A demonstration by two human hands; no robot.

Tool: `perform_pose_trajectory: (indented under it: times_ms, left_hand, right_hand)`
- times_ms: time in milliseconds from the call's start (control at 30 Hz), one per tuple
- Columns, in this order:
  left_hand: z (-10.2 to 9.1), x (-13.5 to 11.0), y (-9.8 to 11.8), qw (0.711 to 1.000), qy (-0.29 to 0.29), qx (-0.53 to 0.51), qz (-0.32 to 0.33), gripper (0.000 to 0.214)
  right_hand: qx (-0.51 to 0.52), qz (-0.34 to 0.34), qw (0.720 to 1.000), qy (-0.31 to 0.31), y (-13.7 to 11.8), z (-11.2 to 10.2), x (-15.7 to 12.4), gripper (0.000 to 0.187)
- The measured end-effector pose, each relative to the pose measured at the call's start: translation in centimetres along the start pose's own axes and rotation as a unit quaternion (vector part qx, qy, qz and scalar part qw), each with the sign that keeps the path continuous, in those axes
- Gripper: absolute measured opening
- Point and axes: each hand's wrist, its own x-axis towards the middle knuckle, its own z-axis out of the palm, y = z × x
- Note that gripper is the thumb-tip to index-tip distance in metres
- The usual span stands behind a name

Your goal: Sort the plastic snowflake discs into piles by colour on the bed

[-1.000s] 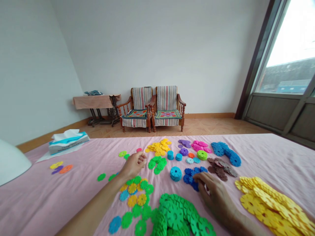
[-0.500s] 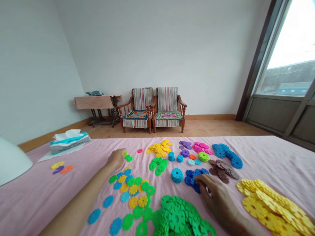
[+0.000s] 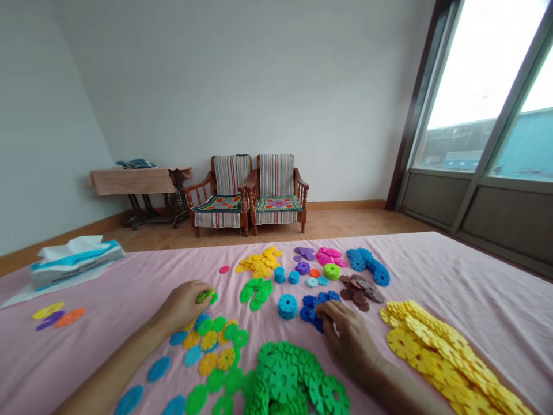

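My left hand (image 3: pixel 185 302) hovers low over the pink sheet (image 3: pixel 453 288) with its fingers pinched on a light green disc (image 3: pixel 204 296), just above a scatter of green, yellow and blue discs (image 3: pixel 216 340). My right hand (image 3: pixel 349 340) lies palm down, fingers curled over a group of dark blue discs (image 3: pixel 313 304). A big heap of green discs (image 3: pixel 289 380) sits between my forearms. A stack of blue discs (image 3: pixel 287 306) stands just left of my right hand.
A long pile of yellow discs (image 3: pixel 436 346) lies at the right. Farther back are sorted groups: yellow (image 3: pixel 259 262), green (image 3: pixel 254 288), purple, pink, blue (image 3: pixel 367 262) and brown (image 3: pixel 360 291). A tissue pack (image 3: pixel 73 262) sits far left; two armchairs stand by the wall.
The camera has turned right. My left hand reached out to the far green discs, then drew back toward me with a light green disc pinched. My right hand stayed on the blue discs.
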Motion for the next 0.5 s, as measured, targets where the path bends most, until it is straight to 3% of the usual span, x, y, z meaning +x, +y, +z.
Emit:
perform_pose_trajectory:
  times_ms: [100,267,333,433,500]
  left_hand:
    - [-0.8,-0.8,1.6,1.000,0.021,-0.004,-0.005,0.024]
    - [-1.2,-1.2,5.1,0.985,0.140,-0.099,-0.017,0.027]
    - [-0.6,-1.1,7.6,0.971,0.113,-0.210,-0.027,0.029]
    - [0.8,-0.9,11.8,0.926,-0.007,-0.371,-0.069,0.034]
    - [1.6,-0.8,14.1,0.895,-0.051,-0.438,-0.067,0.039]
  right_hand:
    - [0.002,-0.005,1.000,0.001,0.0,0.0,0.0,0.021]
    - [-0.003,-0.019,1.000,0.010,-0.1,0.2,-0.1,0.020]
    - [-0.002,-0.030,0.999,0.020,-0.4,0.3,-0.1,0.019]
    - [0.003,-0.054,0.998,0.036,-1.0,0.2,-0.1,0.017]
    - [0.001,-0.066,0.997,0.032,-1.4,0.1,-0.1,0.014]
